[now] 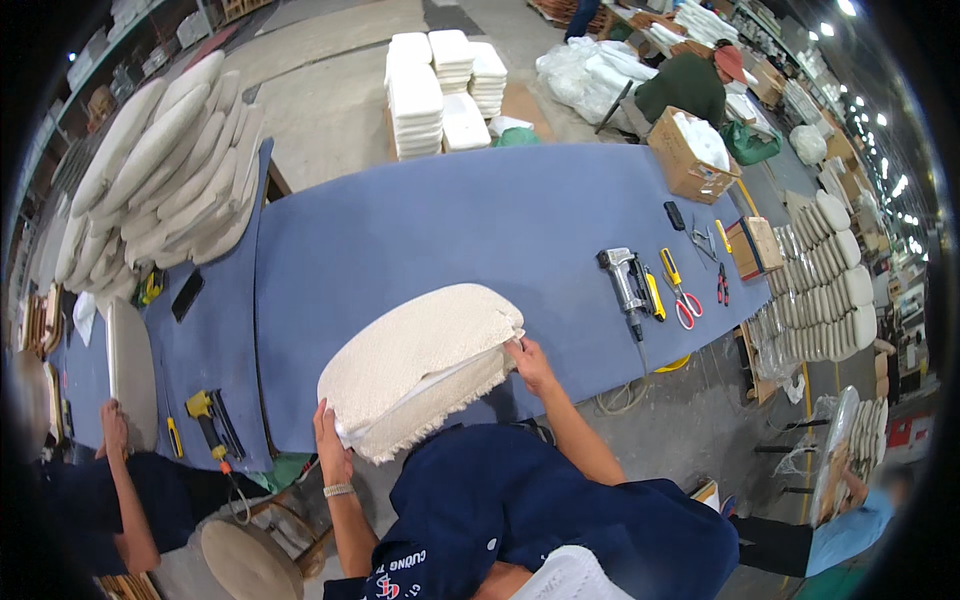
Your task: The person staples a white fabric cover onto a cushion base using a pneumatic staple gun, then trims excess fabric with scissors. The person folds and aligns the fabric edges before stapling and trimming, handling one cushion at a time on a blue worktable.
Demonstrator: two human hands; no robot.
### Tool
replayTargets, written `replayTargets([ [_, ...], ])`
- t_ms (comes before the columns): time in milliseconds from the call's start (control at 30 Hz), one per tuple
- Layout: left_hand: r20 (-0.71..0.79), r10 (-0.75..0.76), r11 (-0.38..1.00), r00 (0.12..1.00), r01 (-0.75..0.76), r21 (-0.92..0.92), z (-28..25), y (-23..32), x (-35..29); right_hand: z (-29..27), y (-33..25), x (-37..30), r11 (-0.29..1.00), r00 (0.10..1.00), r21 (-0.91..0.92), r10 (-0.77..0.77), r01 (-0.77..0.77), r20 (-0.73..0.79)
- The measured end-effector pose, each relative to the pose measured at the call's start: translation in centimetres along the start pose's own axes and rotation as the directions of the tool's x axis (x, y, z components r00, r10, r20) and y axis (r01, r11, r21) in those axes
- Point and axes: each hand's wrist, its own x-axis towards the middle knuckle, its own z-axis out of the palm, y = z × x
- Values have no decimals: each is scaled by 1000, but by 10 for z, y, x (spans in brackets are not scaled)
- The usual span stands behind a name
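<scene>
A cream seat cushion [420, 360] in textured fabric is tilted up over the table's near edge. Along its near side the fabric edge is frayed, and a strip of white shows between the layers. My left hand [330, 448] grips its lower left end, the fingers closed at the rim. At the right end my right hand [532, 366] pinches the fabric edge. Right of the cushion on the blue table [420, 220] lie a staple gun [622, 285] with a hose, a yellow cutter knife [653, 298] and red-handled scissors [685, 308].
Pliers [703, 243], red-handled nippers [722, 285], a small box [755, 247] and a cardboard box [690, 165] sit at the right. Cushions are piled [170, 160] far left. A co-worker's hand [115, 428] holds a panel beside another staple gun [210, 425]. White pads [415, 105] stand stacked beyond.
</scene>
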Motion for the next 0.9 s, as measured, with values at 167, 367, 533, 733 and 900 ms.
replayTargets([
  [167,-49,9,999,999,-8,36,5,2,-7,1,-8,0,993,999,-110,-39,41,19],
  [367,-104,21,1000,994,-23,-20,19,-15,-17,-22,-80,1,981,978,42,-190,187,82],
  [533,-87,-83,971,993,101,215,82,-35,-66,-99,-116,-4,971,970,0,-238,238,50],
  [733,-64,-182,949,981,192,250,141,-49,-118,-174,-139,-12,968,968,48,-247,245,45],
  [900,-3,-325,877,946,302,375,182,-34,-166,-219,-117,7,974,963,45,-225,221,150],
])
